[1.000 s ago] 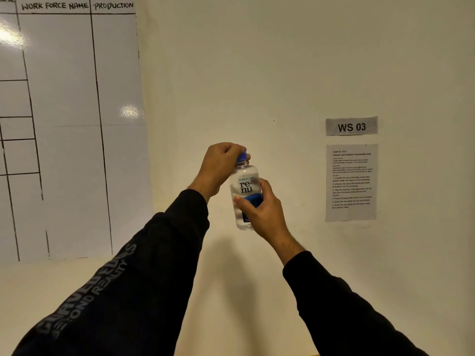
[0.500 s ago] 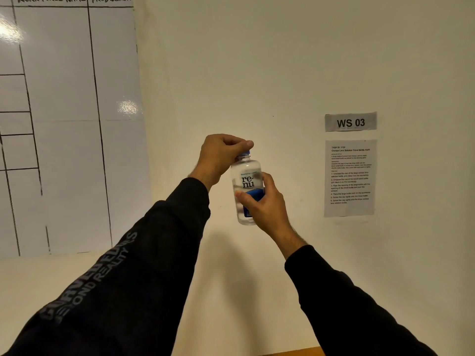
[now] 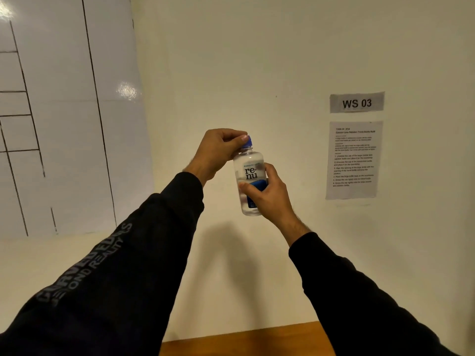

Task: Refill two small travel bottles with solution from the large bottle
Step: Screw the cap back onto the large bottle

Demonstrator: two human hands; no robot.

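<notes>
I hold a clear bottle with a white "renu" label and a blue band upright in the air, in front of the wall at chest height. My right hand wraps its lower half from the right. My left hand comes from the upper left and pinches the blue cap between thumb and fingers. The cap sits on the bottle's neck. No small travel bottles are in view.
A wooden table edge shows at the bottom. On the wall to the right hang a "WS 03" sign and a printed instruction sheet. A whiteboard with a drawn grid covers the left.
The view has tilted downward, so the table edge now shows more. My left fingers have shifted on the blue cap, and more of the cap shows. The bottle stays upright in my right hand.
</notes>
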